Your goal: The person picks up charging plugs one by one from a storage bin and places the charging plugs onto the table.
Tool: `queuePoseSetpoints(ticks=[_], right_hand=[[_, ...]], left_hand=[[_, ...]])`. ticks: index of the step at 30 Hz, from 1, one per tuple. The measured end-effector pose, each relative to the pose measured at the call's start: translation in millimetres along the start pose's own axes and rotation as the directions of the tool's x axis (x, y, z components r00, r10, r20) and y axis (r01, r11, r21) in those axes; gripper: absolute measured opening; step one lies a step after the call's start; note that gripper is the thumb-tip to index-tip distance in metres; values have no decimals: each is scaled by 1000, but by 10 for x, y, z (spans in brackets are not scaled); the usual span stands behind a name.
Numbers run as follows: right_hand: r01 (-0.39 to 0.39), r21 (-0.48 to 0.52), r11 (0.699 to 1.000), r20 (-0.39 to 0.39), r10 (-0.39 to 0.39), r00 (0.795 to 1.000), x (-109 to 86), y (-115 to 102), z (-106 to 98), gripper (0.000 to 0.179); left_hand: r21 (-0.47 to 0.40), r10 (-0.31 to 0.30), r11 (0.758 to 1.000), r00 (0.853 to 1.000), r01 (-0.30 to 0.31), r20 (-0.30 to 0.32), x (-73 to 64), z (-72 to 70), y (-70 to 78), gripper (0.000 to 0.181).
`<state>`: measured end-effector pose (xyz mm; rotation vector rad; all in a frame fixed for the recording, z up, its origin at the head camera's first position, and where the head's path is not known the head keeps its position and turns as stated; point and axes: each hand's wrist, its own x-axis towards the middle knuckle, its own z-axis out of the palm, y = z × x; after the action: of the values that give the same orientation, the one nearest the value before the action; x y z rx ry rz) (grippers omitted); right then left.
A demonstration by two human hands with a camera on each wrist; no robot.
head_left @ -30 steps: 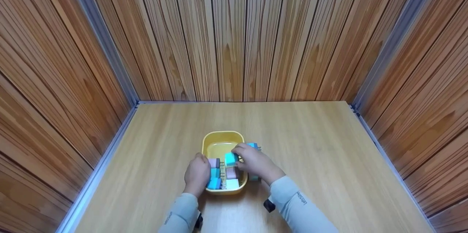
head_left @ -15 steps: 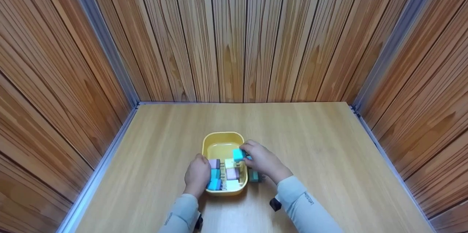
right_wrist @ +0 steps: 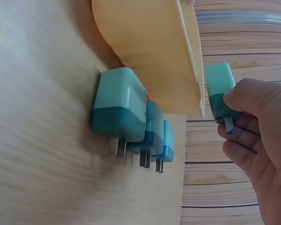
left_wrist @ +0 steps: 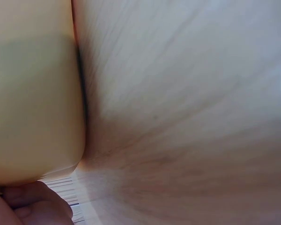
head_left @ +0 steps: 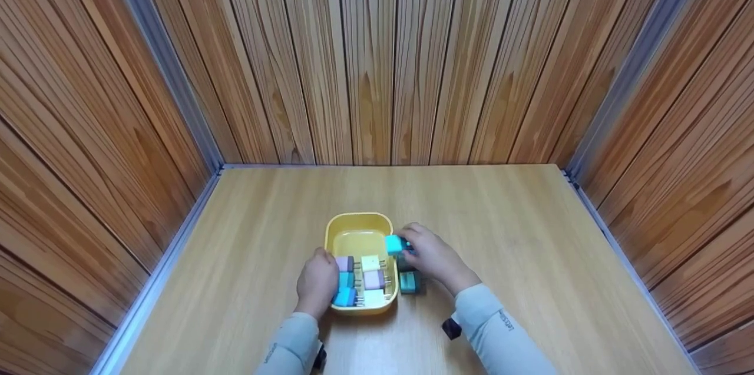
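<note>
In the head view my left hand (head_left: 318,282) grips the left rim of a yellow plastic bin (head_left: 359,217); its fingers show beside the bin wall in the left wrist view. My right hand (head_left: 433,258) pinches a turquoise plug charger (right_wrist: 220,86) by its darker end, metal prongs exposed, at about the bin's right rim. Inside the bin's near half lie two columns of plug chargers: lilac, teal and blue (head_left: 344,296) on the left; pale yellow (head_left: 370,263), lilac and white on the right. Along the bin's right outer wall, a teal charger (right_wrist: 119,105) and two more stand in a row.
The bin stands on a light wooden tabletop (head_left: 500,216). Wood-patterned panels (head_left: 371,57) rise at the back and both sides, with metal strips (head_left: 177,57) in the corners.
My right hand has lifted the turquoise charger off the right column and moved right with it to the rim, uncovering the pale yellow charger. The left hand and the bin stay put.
</note>
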<state>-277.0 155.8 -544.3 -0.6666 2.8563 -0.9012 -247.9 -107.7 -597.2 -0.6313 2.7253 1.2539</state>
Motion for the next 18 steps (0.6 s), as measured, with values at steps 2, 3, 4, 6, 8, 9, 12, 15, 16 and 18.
queuePoseSetpoints(ticks=[2, 3, 4, 6, 8, 9, 12, 15, 16, 18], right_hand=[[-4, -10, 1000, -12, 4, 1000, -2, 28, -3, 44], [-13, -13, 1000, -17, 12, 1000, -3, 39, -8, 43], [-21, -13, 1000, -21, 21, 1000, -4, 52, -12, 43], [-28, -13, 1000, -31, 28, 999, -8, 77, -23, 44], [-62, -3, 998, -30, 62, 998, -17, 107, -33, 44], [-75, 1, 997, -31, 75, 997, -22, 121, -38, 44], [-85, -8, 996, -41, 84, 996, -32, 170, -48, 44], [-81, -26, 996, -53, 80, 995, -37, 228, -53, 43], [-78, -35, 996, -58, 76, 995, -37, 248, -52, 43], [-76, -46, 996, -64, 73, 995, -41, 284, -54, 43]], left_hand=[[23, 21, 1000, 1000, -21, -21, 11, 4, -8, 39], [39, 33, 999, 999, -32, -31, 17, 6, -9, 38], [53, 43, 998, 998, -41, -38, 21, 6, -9, 37], [78, 59, 995, 997, -55, -52, 28, 7, -10, 36], [72, 46, 996, 998, -44, -38, 25, 7, -9, 38], [69, 39, 997, 999, -37, -32, 22, 6, -9, 38], [67, 34, 997, 999, -32, -24, 19, 3, -9, 39], [69, 37, 997, 999, -36, -24, 23, 7, -10, 39], [70, 39, 997, 999, -37, -24, 26, 9, -11, 38], [69, 33, 997, 999, -32, -20, 27, 16, -12, 39]])
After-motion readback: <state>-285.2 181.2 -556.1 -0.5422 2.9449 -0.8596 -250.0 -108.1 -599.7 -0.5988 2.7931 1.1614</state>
